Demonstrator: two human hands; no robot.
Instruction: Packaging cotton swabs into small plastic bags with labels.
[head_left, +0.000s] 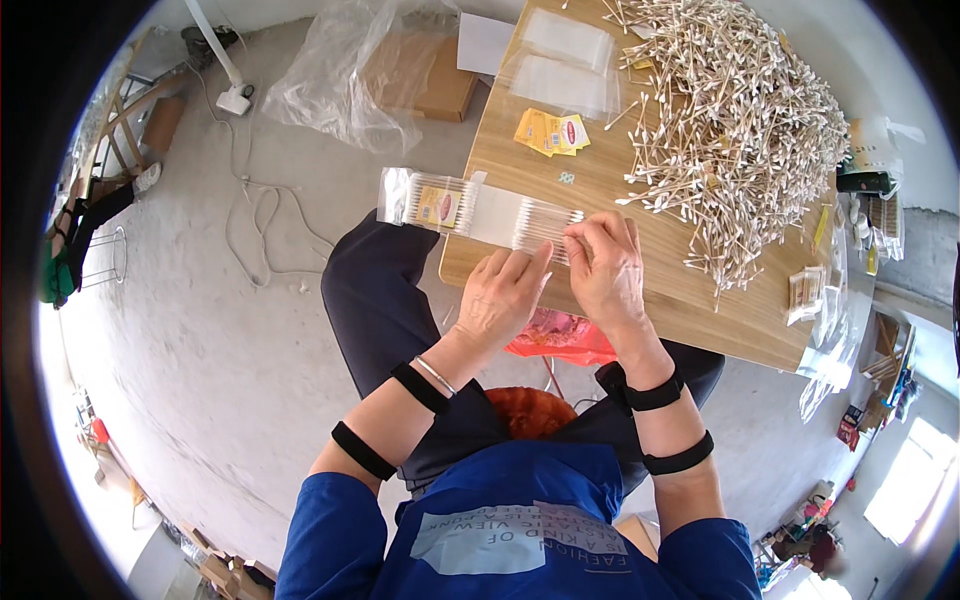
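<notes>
In front of me a row of white-tipped cotton swabs (535, 222) lies side by side at the table's near left edge. My left hand (500, 295) has its fingers closed at the near ends of the row. My right hand (607, 268) pinches the row's right end between thumb and fingers. To the left, joined by a flat white strip (497, 214), is a clear packet of cotton swabs (437, 202) with a yellow card inside, partly past the table edge. My fingers hide part of the row.
A large heap of loose cotton swabs (730, 130) covers the table's (590, 190) far right. Yellow cards (553, 132) and clear plastic bags (567, 65) lie farther back. Filled packets (806, 294) sit near the right edge. A cardboard box (430, 80) under plastic film stands on the floor.
</notes>
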